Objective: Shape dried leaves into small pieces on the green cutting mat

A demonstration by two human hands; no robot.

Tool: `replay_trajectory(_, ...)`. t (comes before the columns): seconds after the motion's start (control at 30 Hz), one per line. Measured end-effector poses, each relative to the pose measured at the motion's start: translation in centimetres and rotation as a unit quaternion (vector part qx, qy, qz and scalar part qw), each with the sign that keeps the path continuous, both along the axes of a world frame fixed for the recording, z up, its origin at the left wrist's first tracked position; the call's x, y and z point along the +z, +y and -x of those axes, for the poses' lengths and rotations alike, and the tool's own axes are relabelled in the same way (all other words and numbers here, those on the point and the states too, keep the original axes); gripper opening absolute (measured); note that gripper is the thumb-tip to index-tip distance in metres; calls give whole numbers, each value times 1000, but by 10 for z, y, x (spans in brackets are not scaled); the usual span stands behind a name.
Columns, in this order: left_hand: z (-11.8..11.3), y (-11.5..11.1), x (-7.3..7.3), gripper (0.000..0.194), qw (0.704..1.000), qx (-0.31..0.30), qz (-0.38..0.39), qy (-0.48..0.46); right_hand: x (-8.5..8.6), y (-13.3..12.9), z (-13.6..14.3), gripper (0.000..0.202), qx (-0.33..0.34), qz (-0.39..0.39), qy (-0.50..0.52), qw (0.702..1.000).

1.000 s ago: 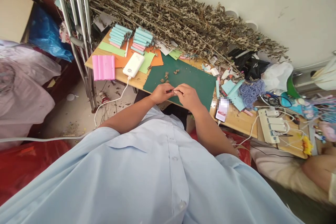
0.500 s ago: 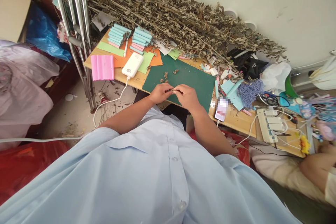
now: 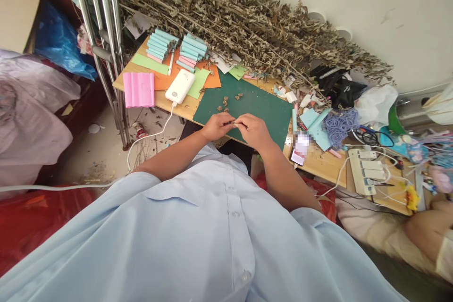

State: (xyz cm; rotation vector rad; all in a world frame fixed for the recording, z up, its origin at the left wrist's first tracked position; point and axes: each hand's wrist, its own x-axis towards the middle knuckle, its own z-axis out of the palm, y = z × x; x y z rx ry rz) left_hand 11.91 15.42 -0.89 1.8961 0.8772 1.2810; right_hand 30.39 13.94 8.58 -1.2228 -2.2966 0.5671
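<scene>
My left hand (image 3: 218,126) and my right hand (image 3: 252,130) meet fingertip to fingertip over the near edge of a dark green mat (image 3: 262,107). Both are closed in a pinch around something small, too tiny to make out. Several dry brown leaf bits (image 3: 225,101) lie on the mat just beyond my fingers. A white power bank (image 3: 180,86) with a cable rests left of the mat, on orange and green paper. Folded pink paper (image 3: 138,89) sits at the table's left end.
Blue and pink paper rolls (image 3: 193,49) are stacked at the back left. Dried stalks (image 3: 247,19) span the back. To the right are a phone (image 3: 298,155), purple yarn (image 3: 339,126) and a power strip (image 3: 361,172). Metal crutches (image 3: 106,52) stand left; another person's arm (image 3: 424,229) shows at lower right.
The view has shifted slightly, so the table's contents appear a little further right. My hands stay pinched together in nearly the same place.
</scene>
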Motion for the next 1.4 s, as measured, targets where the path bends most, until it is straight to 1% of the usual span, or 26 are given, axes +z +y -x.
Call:
replay_trajectory(0.2,0,-1,1,34,1000,-5,-4,2,-10,-5,-11,22,39,-59,-3,997)
replay_trajectory(0.3,1,-1,2,32,1000,-5,-1,5,-10,-7,-13,25,46,-65,-23,997)
replay_trajectory(0.4,1,-1,3,32,1000,-6,-2,6,-3,-8,-10,27,36,-51,-65,996)
replay_trajectory(0.63,0,-2,4,43,1000,-19,1,-14,23,-4,9,22,6,-7,-164,986)
replay_trajectory(0.73,0,-2,5,48,1000,-18,-3,-17,29,-1,15,20,1,12,-194,981)
replay_trajectory(0.83,0,-2,6,49,1000,-12,-4,-12,30,2,16,20,1,21,-202,979)
replay_trajectory(0.9,0,-2,6,50,1000,-14,-3,-10,29,2,14,20,6,26,-184,983)
replay_trajectory(0.97,0,-1,5,49,1000,-15,1,-8,26,2,9,19,5,31,-139,990)
replay_trajectory(1.07,0,0,2,48,1000,-18,5,-6,16,1,2,18,-33,31,-51,998)
replay_trajectory(1.13,-1,1,1,47,1000,-17,3,-4,8,0,-1,25,-54,33,-15,998)
replay_trajectory(1.2,-1,1,0,46,1000,-13,0,2,0,-1,-3,31,-43,34,-3,998)
replay_trajectory(1.27,0,1,0,46,1000,-10,0,9,-6,-3,-4,28,-24,26,-4,999)
replay_trajectory(1.4,0,1,1,41,1000,-17,1,4,-10,-8,-6,28,-15,-13,-24,1000)
